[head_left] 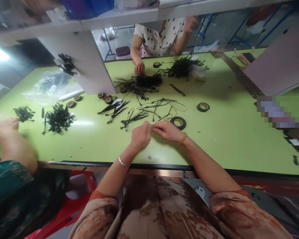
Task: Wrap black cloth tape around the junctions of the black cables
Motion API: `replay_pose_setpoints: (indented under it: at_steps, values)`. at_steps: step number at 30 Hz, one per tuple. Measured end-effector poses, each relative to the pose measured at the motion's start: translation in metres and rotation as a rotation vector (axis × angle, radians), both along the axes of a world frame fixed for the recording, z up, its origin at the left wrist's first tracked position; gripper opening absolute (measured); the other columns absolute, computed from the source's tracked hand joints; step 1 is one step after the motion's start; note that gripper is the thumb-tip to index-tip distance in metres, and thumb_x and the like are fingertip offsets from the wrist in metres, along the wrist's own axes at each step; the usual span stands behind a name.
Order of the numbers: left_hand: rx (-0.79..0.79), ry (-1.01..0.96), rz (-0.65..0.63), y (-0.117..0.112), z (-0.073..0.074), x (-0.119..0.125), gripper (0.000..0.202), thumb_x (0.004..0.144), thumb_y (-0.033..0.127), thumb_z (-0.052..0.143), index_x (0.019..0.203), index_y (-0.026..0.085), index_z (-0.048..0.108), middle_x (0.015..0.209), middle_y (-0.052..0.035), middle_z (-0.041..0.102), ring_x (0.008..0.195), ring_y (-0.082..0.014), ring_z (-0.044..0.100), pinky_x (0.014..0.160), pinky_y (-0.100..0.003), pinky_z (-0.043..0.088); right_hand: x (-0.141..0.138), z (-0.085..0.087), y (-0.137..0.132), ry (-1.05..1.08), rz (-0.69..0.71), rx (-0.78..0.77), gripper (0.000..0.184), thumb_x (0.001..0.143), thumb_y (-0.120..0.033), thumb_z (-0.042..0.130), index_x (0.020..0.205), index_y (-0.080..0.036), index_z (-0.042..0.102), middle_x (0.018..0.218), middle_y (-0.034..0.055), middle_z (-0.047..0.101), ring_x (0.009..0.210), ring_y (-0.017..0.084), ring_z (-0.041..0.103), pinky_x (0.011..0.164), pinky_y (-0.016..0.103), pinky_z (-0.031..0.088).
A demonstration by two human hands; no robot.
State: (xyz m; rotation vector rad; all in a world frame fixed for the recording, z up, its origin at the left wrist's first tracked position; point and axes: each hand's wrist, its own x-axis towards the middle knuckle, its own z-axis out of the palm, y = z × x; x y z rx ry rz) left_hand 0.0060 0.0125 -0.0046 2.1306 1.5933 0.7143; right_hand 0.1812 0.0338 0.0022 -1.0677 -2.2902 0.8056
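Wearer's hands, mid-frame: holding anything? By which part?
Cannot be told. The left hand and right hand pinch their fingertips together above the green table; whatever sits between them is too small to see.

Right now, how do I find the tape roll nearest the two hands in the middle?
Look at the green table, then the right hand with the gold bracelet. The black tape roll lies just past that hand. It is wider than the smaller roll farther right.
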Motion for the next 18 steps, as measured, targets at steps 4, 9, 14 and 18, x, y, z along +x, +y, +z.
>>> replay_pose_setpoints:
  at_steps: [4,9,14,18]
  values:
    - [-0.112,-0.235,-0.063,0.005,0.008,-0.009,0.024,0.095,0.032,0.042,0.074,0.021,0.048,0.065,0.0006,0.052,0.062,-0.0145,0.047,0.062,-0.027,0.033,0.005,0.003,0.000,0.056,-0.055,-0.010,0.024,0.091,-0.034,0.055,0.081,-0.015,0.067,0.069,0.0023,0.064,0.060,0.012,0.051,0.062,0.024,0.036]
    - [-0.209,-0.329,-0.151,0.005,0.014,-0.012,0.011,0.089,0.030,0.051,0.084,0.020,0.053,0.062,0.0046,0.046,0.058,-0.0117,0.040,0.057,-0.024,0.031,0.016,0.006,0.005,0.087,-0.070,0.001,0.029,0.089,-0.039,0.059,0.074,-0.016,0.066,0.063,0.0003,0.062,0.057,0.011,0.048,0.060,0.024,0.035]
    - [-0.176,-0.288,-0.160,0.003,0.013,-0.013,0.010,0.088,0.029,0.052,0.084,0.020,0.054,0.060,0.0056,0.043,0.055,-0.0106,0.036,0.055,-0.025,0.029,0.027,0.011,0.009,0.063,-0.125,0.025,0.027,0.088,-0.038,0.060,0.076,-0.016,0.069,0.067,0.0023,0.067,0.059,0.012,0.053,0.060,0.024,0.036]
    - [-0.150,-0.289,-0.164,0.003,0.009,-0.011,0.010,0.088,0.029,0.052,0.083,0.020,0.054,0.059,0.0060,0.042,0.053,-0.0100,0.035,0.055,-0.025,0.027,0.033,0.013,0.010,0.127,-0.129,-0.008,0.030,0.087,-0.042,0.060,0.076,-0.016,0.067,0.065,0.0014,0.064,0.057,0.011,0.049,0.059,0.024,0.036]
